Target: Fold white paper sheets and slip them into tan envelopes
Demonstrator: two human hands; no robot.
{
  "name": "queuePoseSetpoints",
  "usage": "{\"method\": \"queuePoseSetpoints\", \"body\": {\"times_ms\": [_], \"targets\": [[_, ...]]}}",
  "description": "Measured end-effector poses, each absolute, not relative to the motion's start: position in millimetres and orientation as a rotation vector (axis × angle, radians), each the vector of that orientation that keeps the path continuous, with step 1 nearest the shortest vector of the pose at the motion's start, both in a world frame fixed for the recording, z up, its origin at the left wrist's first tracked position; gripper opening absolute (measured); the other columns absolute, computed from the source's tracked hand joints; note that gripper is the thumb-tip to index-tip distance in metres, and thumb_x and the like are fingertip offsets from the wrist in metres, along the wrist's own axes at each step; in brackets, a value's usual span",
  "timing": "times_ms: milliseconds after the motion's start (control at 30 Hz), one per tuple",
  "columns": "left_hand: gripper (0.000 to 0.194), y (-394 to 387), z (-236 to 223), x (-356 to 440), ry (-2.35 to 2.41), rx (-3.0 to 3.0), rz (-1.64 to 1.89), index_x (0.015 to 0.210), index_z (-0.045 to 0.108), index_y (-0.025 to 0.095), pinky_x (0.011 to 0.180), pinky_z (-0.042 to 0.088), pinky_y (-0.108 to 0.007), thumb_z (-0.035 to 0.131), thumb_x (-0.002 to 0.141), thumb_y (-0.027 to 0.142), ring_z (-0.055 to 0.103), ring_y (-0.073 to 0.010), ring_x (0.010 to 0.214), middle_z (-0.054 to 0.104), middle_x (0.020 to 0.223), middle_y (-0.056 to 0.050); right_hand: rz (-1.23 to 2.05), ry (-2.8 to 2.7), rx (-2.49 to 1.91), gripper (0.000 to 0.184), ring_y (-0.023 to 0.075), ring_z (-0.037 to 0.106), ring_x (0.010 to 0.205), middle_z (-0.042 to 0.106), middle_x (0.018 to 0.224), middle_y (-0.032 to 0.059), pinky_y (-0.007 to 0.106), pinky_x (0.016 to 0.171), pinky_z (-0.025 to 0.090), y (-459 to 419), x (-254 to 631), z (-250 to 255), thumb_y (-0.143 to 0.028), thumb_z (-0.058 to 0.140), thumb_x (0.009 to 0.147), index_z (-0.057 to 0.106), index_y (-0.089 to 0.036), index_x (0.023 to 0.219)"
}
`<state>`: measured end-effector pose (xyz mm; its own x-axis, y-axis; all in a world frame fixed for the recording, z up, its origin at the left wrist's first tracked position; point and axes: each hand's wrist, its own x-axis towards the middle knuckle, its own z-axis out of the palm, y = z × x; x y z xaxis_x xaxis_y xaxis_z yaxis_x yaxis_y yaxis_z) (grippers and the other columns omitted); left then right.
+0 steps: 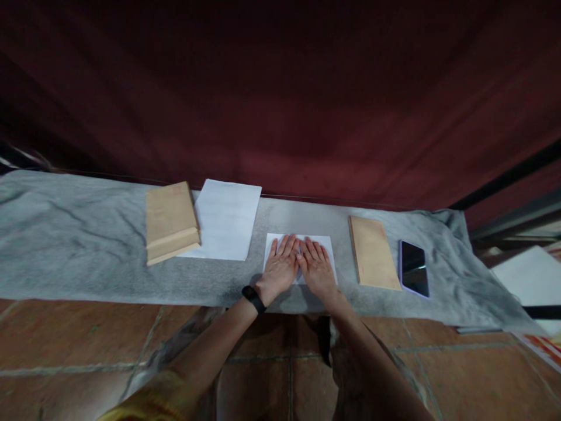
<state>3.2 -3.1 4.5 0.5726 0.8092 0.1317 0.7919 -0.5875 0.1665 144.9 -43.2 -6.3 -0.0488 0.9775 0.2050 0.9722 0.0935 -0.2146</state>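
A white sheet of paper (328, 242) lies near the front of the cloth-covered bench, perhaps folded. Flat on its left half rests my left hand (281, 266), fingers stretched out, a black band (253, 298) on its wrist. My right hand (316, 268) lies flat on the right half, fingers spread. The two hands touch or nearly touch at the thumbs. They cover much of the paper, and neither grips anything.
Left of the hands, brown envelopes (169, 213) overlap a stack of white paper (230, 216). To the right lie another brown envelope pile (374, 251) and a phone (414, 269). Grey cloth (96, 251) covers the bench; a dark red curtain (280, 117) hangs behind.
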Motion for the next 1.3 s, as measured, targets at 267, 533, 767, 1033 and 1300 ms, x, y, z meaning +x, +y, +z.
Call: {"method": "queuePoseSetpoints", "body": {"times_ms": [267,533,767,1033,1300], "targets": [[0.056,-3.1,4.1,-2.5,1.436,2.705,0.279,0.157,0.035,0.010,0.128,0.017,-0.051,0.030,0.105,0.029,0.023,-0.0259,0.156,0.033,0.165,-0.014,-0.041,-2.104,-1.983,0.052,0.0284,0.031,0.152,0.034,0.165,0.0095,0.049,0.124,0.024,-45.3,148.6,-8.8,-0.036,0.030,0.109,0.040,-0.019,0.157],[0.058,-4.5,6.5,-12.7,1.507,2.681,0.311,0.155,0.037,0.007,0.128,0.017,-0.049,0.023,0.107,0.037,0.023,-0.0252,0.156,0.033,0.165,-0.014,-0.095,-2.021,-2.030,0.055,0.0309,0.036,0.150,0.037,0.163,0.0126,0.051,0.122,0.026,-46.4,156.2,-12.8,-0.040,0.031,0.109,0.038,-0.016,0.158],[0.063,-7.6,6.8,-22.3,1.529,2.680,0.315,0.155,0.036,0.003,0.128,0.021,-0.045,0.023,0.107,0.041,0.025,-0.0260,0.156,0.033,0.164,-0.018,-0.117,-1.915,-2.090,0.057,0.0333,0.037,0.149,0.040,0.161,0.0160,0.052,0.121,0.028,-46.2,157.0,-15.9,-0.041,0.033,0.108,0.041,-0.012,0.156],[0.062,-23.4,4.9,-28.5,1.567,2.691,0.242,0.155,0.036,0.003,0.126,0.024,-0.044,0.025,0.107,0.041,0.027,-0.0266,0.155,0.034,0.164,-0.019,-0.117,-1.826,-2.107,0.057,0.0322,0.039,0.147,0.043,0.159,0.0174,0.053,0.120,0.028,-47.4,153.8,-14.0,-0.041,0.034,0.107,0.042,-0.010,0.155],[0.064,-46.6,2.2,-42.7,1.580,2.760,0.208,0.155,0.037,0.004,0.125,0.026,-0.044,0.026,0.107,0.044,0.029,-0.0266,0.154,0.035,0.163,-0.019,-0.057,-1.783,-2.162,0.058,0.0324,0.038,0.148,0.040,0.161,0.0164,0.052,0.121,0.026,-49.8,151.6,-10.5,-0.041,0.032,0.107,0.041,-0.010,0.155]]}}
